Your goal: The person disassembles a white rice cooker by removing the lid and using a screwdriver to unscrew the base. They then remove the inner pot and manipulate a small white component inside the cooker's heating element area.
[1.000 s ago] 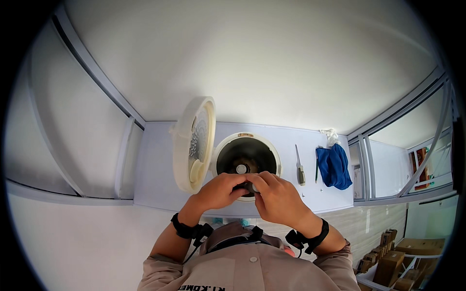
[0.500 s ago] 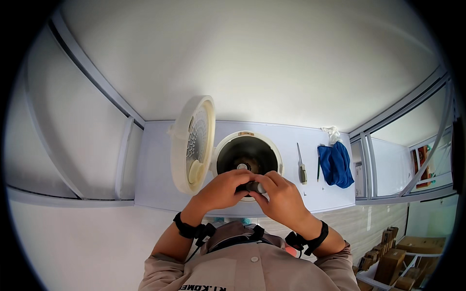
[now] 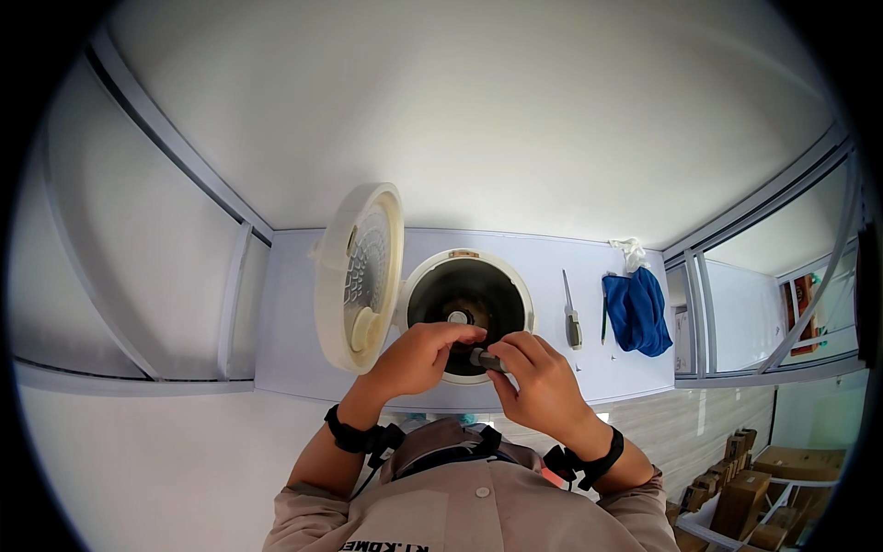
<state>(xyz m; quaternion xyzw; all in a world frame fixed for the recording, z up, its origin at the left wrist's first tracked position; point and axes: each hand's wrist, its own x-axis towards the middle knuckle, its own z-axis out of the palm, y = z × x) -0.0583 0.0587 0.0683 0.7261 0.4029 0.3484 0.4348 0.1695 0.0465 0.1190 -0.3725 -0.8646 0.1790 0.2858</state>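
Observation:
A white rice cooker (image 3: 525,287) stands on the table with its lid (image 3: 326,276) swung up to the left. Its dark inside holds a round pale piece at the bottom centre. Over the near rim, my right hand (image 3: 535,377) is closed on a short dark grey cylindrical tool (image 3: 487,359), whose kind I cannot make out. My left hand (image 3: 418,357) hovers beside it above the pot's near left rim, fingers stretched out and holding nothing visible. A gap shows between its fingertips and the tool.
Right of the cooker on the white table (image 3: 294,322) lie a screwdriver (image 3: 572,317), a thin dark stick, a blue cloth (image 3: 636,313), a white crumpled cloth (image 3: 629,250) and small bits. Metal-framed panels flank both sides. Brown boxes (image 3: 739,503) stand at the lower right.
My left hand's fingers have come away from the grey tool and opened. My right hand keeps hold of it and has shifted slightly. The lid leans a little further left.

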